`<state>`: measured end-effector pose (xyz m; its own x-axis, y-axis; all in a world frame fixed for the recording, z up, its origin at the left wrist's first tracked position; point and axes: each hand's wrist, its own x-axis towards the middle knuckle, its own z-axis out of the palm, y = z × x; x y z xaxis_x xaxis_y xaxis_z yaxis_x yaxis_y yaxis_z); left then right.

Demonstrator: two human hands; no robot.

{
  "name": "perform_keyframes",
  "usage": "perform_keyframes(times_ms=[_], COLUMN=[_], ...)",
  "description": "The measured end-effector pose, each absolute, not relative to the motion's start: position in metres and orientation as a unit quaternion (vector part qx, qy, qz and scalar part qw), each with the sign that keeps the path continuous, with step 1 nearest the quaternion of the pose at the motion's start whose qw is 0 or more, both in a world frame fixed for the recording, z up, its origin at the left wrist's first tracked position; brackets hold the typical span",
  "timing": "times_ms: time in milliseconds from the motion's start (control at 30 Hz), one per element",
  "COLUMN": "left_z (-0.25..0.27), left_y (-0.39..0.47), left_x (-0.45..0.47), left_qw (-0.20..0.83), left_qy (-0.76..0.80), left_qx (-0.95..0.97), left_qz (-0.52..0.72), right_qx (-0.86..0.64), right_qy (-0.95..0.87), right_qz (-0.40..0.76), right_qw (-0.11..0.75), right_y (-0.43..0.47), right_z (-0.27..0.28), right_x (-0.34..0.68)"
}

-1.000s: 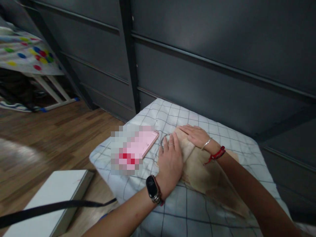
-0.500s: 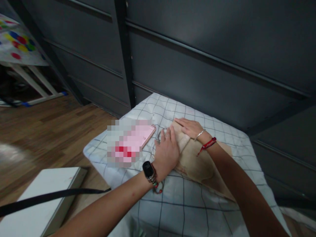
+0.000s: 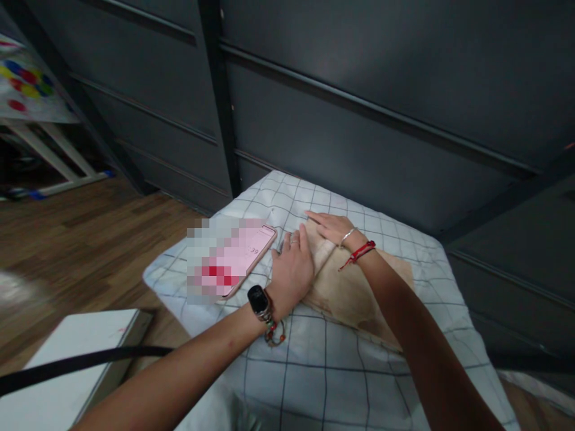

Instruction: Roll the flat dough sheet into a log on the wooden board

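A beige folded garment (image 3: 348,287) with a rounded, padded-looking part lies flat on a white cloth with dark grid lines (image 3: 314,353). My left hand (image 3: 291,272) rests palm down on its left edge, fingers stretched out. Across the folded far-left end, my right hand (image 3: 332,227) lies flat with its fingers extended. Both hands touch the garment without gripping it. Left of my left hand is a pink phone (image 3: 254,257), its screen up and partly pixelated. My right forearm hides some of the garment's right side.
Dark grey panels (image 3: 359,131) with ridges stand right behind the cloth-covered surface. At lower left are a white box-like object (image 3: 58,365) and a black strap (image 3: 90,360). Wooden floor (image 3: 112,239) shows on the left, with a white-legged stand (image 3: 67,155) beyond.
The whole view has shifted slightly, so things appear a little further left. Both hands have slid slightly left along the garment and stay flat on it.
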<state>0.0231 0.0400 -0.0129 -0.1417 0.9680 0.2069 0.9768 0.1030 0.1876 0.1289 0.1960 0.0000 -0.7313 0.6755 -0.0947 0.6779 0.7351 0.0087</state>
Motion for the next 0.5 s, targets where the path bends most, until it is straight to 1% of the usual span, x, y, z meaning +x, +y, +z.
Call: perform_keyframes(times_ms=[133, 500], left_z=[-0.013, -0.005], left_y=[0.042, 0.041], left_x=[0.020, 0.014], left_qw=[0.038, 0.046], left_qy=[-0.746, -0.763], left_qx=[-0.651, -0.633], left_qz=[-0.133, -0.123], right_qx=[0.366, 0.345], right_qy=[0.929, 0.935], right_qz=[-0.016, -0.039], right_qw=[0.053, 0.068], right_y=[0.198, 0.213], right_z=[0.001, -0.009], right_x=[0.124, 0.112])
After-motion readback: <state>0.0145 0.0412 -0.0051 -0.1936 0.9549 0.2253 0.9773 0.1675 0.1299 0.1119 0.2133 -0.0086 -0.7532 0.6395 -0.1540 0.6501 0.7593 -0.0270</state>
